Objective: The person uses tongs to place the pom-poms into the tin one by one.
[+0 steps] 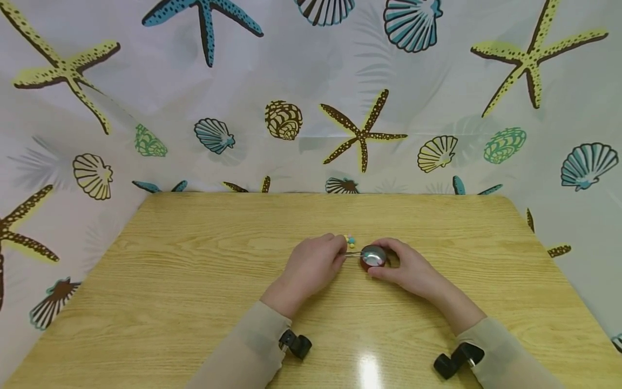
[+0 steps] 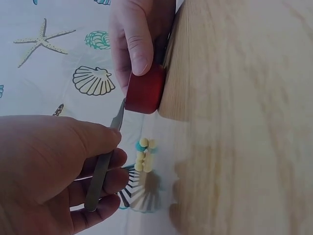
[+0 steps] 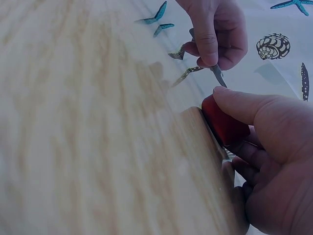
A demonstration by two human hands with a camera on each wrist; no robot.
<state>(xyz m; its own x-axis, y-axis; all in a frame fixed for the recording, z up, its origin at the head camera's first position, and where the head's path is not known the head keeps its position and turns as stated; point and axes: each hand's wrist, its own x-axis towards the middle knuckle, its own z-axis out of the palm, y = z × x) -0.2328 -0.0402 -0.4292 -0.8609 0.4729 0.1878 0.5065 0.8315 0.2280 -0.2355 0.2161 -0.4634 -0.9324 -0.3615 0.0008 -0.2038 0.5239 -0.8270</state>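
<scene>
Two bare hands work close together near the middle of a wood-grain tabletop (image 1: 184, 259). Thumb and fingers of the left hand (image 1: 315, 263) are curled around a pair of metal tweezers (image 2: 101, 171), pinching them along the shaft, with the tips pointing toward the right hand (image 1: 413, 272). That hand grips a small round red cup (image 2: 145, 92) by its sides, thumb on the near side and fingers around the far side. The cup stands on the tabletop, its shiny silvery inside facing up, and the tweezers' tips reach its rim; whether they pinch anything cannot be told. Just past the left fingertips, beside the cup, lies a cluster of tiny yellow and blue beads (image 1: 350, 241). Both forearms wear beige sleeves (image 1: 252, 343) with black wrist cameras (image 1: 295, 344). Behind hangs white cloth (image 1: 311, 70) printed with seashells and starfish.
</scene>
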